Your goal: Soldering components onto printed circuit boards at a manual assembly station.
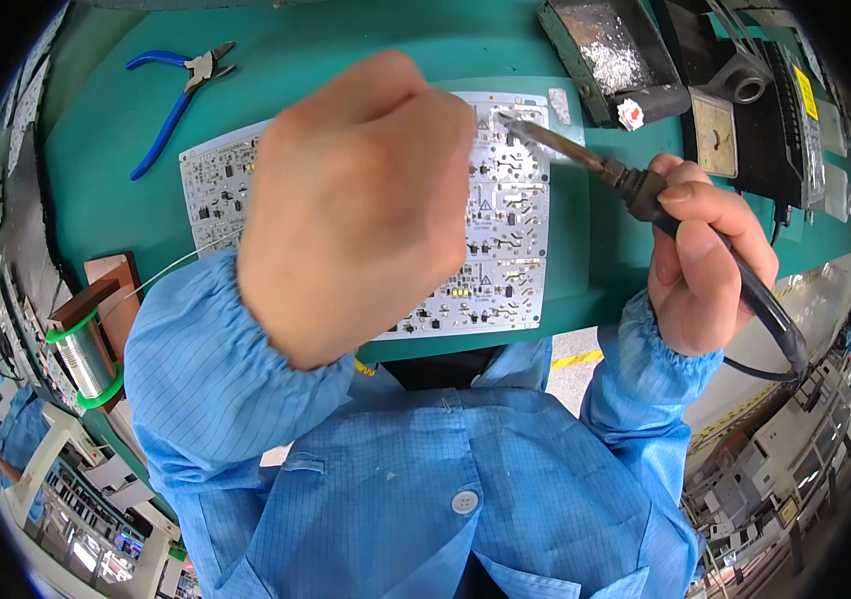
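A white printed circuit board panel (520, 299) with rows of small parts lies on the green mat. Over its middle, my left hand (361, 190) is closed in a fist, hiding much of the panel. Thin solder wire (171, 267) runs from a green-ended spool (86, 361) to this hand; the fingertips and the wire's end are hidden. My right hand (705, 255) grips a soldering iron (635, 185) by its dark handle. The iron's tip is at the panel's upper right part, just right of my left hand; whether it touches cannot be made out.
Blue-handled cutters (178, 105) lie open at the far left of the mat (346, 40). A metal tray (610, 50) with silvery scraps stands at the far right, beside a black soldering station (780, 120) with an iron holder. The iron's cord (760, 373) loops near my right wrist.
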`<state>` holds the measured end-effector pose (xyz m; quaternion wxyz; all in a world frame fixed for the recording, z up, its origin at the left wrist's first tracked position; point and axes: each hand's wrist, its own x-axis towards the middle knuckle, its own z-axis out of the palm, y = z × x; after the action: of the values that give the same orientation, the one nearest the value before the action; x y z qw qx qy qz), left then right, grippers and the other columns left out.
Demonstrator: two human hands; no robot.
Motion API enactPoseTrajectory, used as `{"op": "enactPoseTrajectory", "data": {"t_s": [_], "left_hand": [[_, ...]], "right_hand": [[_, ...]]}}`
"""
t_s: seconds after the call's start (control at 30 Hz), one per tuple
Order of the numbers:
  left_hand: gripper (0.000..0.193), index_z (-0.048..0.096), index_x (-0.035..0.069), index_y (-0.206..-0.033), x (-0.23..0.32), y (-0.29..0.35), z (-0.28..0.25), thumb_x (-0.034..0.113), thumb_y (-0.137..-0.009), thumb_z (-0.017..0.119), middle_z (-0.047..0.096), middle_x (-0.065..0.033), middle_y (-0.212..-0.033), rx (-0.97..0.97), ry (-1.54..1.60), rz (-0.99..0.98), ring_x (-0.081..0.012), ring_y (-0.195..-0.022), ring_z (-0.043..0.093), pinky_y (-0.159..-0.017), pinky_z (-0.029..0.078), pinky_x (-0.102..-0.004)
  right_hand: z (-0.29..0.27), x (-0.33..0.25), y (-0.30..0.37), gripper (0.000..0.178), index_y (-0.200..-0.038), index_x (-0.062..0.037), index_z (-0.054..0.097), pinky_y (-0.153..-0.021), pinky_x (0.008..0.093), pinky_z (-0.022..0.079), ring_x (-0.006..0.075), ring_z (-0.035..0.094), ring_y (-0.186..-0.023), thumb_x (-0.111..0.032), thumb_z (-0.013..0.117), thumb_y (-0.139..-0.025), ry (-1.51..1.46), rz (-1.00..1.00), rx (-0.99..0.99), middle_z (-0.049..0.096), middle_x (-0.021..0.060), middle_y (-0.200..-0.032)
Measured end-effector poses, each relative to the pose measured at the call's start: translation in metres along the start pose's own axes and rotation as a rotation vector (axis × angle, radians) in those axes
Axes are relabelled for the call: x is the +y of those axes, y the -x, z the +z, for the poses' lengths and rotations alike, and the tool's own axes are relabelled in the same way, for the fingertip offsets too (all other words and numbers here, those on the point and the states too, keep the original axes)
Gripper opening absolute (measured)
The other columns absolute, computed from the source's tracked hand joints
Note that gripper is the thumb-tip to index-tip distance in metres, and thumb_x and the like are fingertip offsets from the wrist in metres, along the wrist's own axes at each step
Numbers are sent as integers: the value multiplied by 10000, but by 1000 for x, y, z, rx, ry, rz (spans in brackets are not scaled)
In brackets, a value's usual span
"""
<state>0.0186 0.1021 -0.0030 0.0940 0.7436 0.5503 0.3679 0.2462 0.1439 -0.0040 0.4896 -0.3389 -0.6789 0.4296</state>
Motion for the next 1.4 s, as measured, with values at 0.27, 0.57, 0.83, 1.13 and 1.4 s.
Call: {"op": "enactPoseTrajectory", "data": {"t_s": [0.27, 0.57, 0.83, 1.13, 1.4], "left_hand": [[47, 590, -27, -891, 20, 24, -44, -28, -870, 548, 562, -10, -730, -28, 77, -487, -34, -633, 473, -550, 365, -184], [214, 654, -8, -838, 35, 60, -29, -122, -657, 670, 609, -103, -742, -11, 155, -185, -173, -619, 583, -545, 448, -259], [205, 636, 10, -781, 43, 66, 7, -99, -620, 698, 556, -87, -723, 11, 198, -113, -206, -588, 565, -486, 428, -279], [206, 640, 12, -788, 42, 65, 7, -91, -620, 701, 558, -88, -732, -9, 195, -107, -203, -586, 565, -474, 425, -276], [220, 657, 15, -822, 43, 66, 7, -72, -630, 720, 555, -87, -731, -20, 147, -100, -206, -585, 562, -481, 426, -276]], "right_hand": [[4, -6, 14, 280, -938, 96, 615, -973, 471, 395, 151, 503, -632, -120, 521, -787, 50, 25, 93, 596, 168, -798], [0, 12, 27, 350, -1139, 23, 589, -813, 302, 440, 204, 570, -858, -188, 595, -860, 555, -32, 80, 627, 144, -951], [-17, -25, 54, 183, -821, -1, 624, -735, 427, 384, 195, 462, -567, -174, 611, -762, -69, -46, -128, 541, 63, -574], [-16, -23, 59, 175, -788, 6, 624, -717, 424, 395, 198, 459, -567, -161, 624, -733, -118, 26, -150, 556, 72, -591], [-23, -19, 54, 170, -794, -38, 585, -769, 466, 310, 171, 387, -597, -204, 568, -764, -168, 97, -200, 490, 43, -651]]}}
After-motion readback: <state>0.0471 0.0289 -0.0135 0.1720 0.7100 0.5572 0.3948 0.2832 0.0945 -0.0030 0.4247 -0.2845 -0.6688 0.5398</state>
